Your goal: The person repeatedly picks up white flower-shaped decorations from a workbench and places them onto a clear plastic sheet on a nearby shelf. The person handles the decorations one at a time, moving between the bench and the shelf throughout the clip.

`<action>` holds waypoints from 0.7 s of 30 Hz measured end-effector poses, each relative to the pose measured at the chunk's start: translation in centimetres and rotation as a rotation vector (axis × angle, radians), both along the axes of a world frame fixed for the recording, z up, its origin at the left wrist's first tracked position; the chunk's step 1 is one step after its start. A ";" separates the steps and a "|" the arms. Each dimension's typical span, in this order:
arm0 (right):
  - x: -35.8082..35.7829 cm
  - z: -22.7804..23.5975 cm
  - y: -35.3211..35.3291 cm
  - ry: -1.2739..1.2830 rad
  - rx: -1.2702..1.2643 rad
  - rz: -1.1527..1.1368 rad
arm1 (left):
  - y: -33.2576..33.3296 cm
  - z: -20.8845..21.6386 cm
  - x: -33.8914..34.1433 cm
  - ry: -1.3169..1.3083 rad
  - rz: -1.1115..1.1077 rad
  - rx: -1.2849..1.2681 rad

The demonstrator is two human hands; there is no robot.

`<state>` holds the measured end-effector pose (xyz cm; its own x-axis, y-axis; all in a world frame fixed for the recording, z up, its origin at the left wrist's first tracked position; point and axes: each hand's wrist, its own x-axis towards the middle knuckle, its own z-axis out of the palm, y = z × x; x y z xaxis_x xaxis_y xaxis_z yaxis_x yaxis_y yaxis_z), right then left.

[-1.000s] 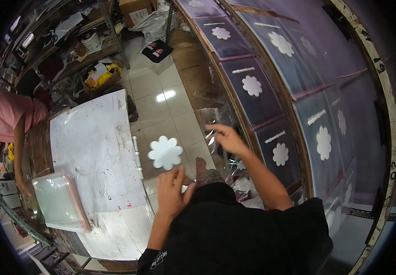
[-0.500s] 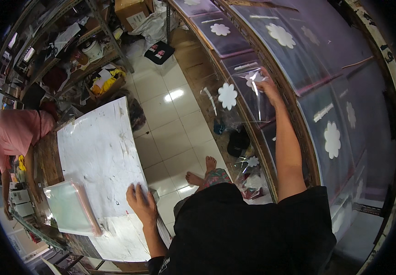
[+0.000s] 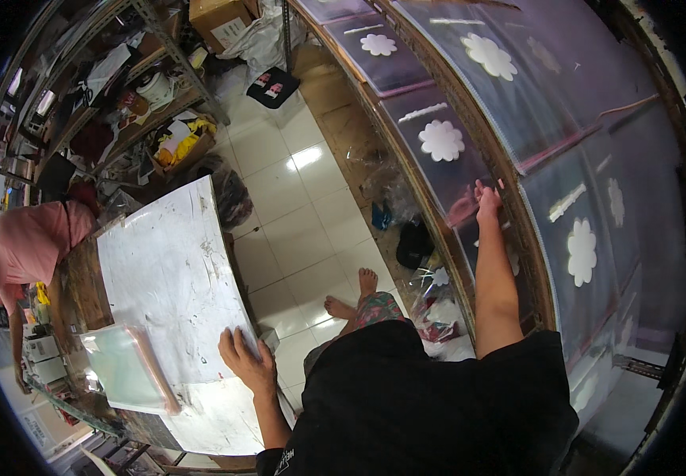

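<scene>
White floor tiles [image 3: 311,214] ran between a paper-covered table [image 3: 168,270] at the person's left and a long slanted rack [image 3: 533,262] at the right, hung with clear plastic sleeves, most holding a white flower-shaped cutout [image 3: 441,140]. The right hand [image 3: 486,200] was stretched out to one clear plastic sleeve [image 3: 458,208] on the rack, its fingers [image 3: 479,188] pressed against the film near the rail; whether they pinched it or only lay on it could not be told. The left hand [image 3: 243,361] lay flat on the table edge, fingers spread and released, near a stack of translucent sleeves [image 3: 124,369]. Such film was judged light, limp and slippery, prone to crease, and best taken at a corner or along its stiffer top strip. Compared with half a second earlier, the right arm had dropped lower along the rack, and the flower-bearing sleeve then at the fingertips was no longer in the hand; the left hand had stayed on the table. A person in a pink shirt [image 3: 29,242] worked at far left.
</scene>
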<state>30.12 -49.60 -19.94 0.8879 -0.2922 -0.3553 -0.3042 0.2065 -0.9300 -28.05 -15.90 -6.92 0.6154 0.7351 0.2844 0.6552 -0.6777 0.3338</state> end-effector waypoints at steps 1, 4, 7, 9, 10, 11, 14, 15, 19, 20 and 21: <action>-1.0 0.6 0.9 -0.025 -0.049 -0.004 | 0.1 0.1 0.1 0.006 -0.005 0.002; -1.1 0.8 1.8 0.001 -0.123 -0.037 | 0.1 0.1 0.3 0.001 0.001 -0.013; -1.4 1.9 2.3 0.061 -0.134 -0.029 | 0.0 -0.3 0.1 0.006 0.006 0.009; -0.9 1.1 1.9 0.069 -0.125 -0.020 | 0.0 -0.2 0.2 0.003 0.003 0.008; 0.1 -0.6 0.7 0.059 -0.120 -0.028 | 0.1 0.0 0.3 -0.002 -0.002 0.004; 0.6 -1.8 0.2 0.053 -0.126 -0.021 | 0.0 0.1 0.3 0.000 0.004 0.003; 3.0 -5.9 -2.0 0.061 -0.156 0.011 | -0.3 0.3 0.2 0.004 0.016 0.006; 4.4 -7.5 -3.9 0.080 -0.198 0.033 | -0.1 0.0 0.2 0.000 0.011 0.006; 5.4 -8.6 -4.8 0.047 -0.323 0.018 | 0.0 -0.4 0.3 -0.004 0.013 0.011; 4.3 -7.5 -3.4 0.016 -0.323 -0.014 | -0.3 -0.1 0.3 0.001 0.020 0.017; 3.8 -6.8 -3.1 -0.053 -0.530 -0.031 | -0.2 0.1 0.4 -0.002 0.019 0.014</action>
